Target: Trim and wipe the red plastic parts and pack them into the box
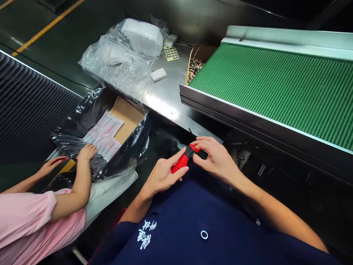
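Close in front of my dark blue shirt, both my hands are on a small red-and-black handheld object [180,164]; its exact kind does not show. My left hand [164,173] is wrapped round its red body, thumb along the near side. At the object's far end, by the black collar and red tip, the fingers of my right hand [213,156] are closed in a pinch. A thin dark piece sticks up just beyond those fingers. My right fingers partly hide the tip.
To the right stands a green-belted conveyor [264,88] with a metal edge. A metal work surface [179,84] holds a clear plastic bag [118,59], a small white box [159,74] and a yellow sticker sheet [171,53]. Left, a co-worker's hand [87,151] reaches into a black-lined box [132,114] with packets.
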Action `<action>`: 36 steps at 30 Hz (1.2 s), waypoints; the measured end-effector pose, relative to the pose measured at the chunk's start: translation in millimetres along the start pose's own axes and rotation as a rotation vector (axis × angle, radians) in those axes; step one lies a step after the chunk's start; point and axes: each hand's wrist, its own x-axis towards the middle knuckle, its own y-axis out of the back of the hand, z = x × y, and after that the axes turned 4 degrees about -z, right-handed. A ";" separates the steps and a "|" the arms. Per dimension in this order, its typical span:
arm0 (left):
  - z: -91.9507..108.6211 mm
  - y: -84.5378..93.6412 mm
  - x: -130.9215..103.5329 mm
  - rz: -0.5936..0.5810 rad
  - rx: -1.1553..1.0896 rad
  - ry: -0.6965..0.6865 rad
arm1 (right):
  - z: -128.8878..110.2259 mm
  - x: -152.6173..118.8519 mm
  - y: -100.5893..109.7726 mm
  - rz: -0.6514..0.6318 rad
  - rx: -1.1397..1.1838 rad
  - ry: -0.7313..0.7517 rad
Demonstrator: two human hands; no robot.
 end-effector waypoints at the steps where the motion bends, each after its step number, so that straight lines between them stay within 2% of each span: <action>1: -0.3 -0.6 0.5 -0.015 -0.038 0.010 | 1.6 -0.3 1.9 -0.009 -0.010 0.042; 4: -0.3 -0.1 0.5 -0.047 -0.129 0.019 | 4.5 0.2 11.8 -0.072 0.014 0.107; 8: 1.2 2.4 -1.1 -0.056 -0.167 0.023 | 3.7 3.5 21.4 -0.151 0.063 0.077; 21: 2.0 4.6 -2.3 -0.121 -0.104 0.017 | 1.1 16.8 32.0 -0.462 0.318 0.031; 27: 2.8 1.0 -2.2 -0.114 -0.102 0.029 | 0.4 17.6 31.2 -0.511 0.280 0.060; 29: 2.2 -2.2 -1.4 -0.081 -0.078 0.029 | 0.7 14.9 23.1 -0.466 0.200 0.040; 33: 2.3 -7.0 1.0 0.006 -0.079 0.067 | 3.2 8.6 10.9 -0.158 0.006 0.002; 36: 4.6 -6.6 2.3 0.000 -0.172 0.080 | 6.9 5.8 21.5 -0.135 0.049 0.075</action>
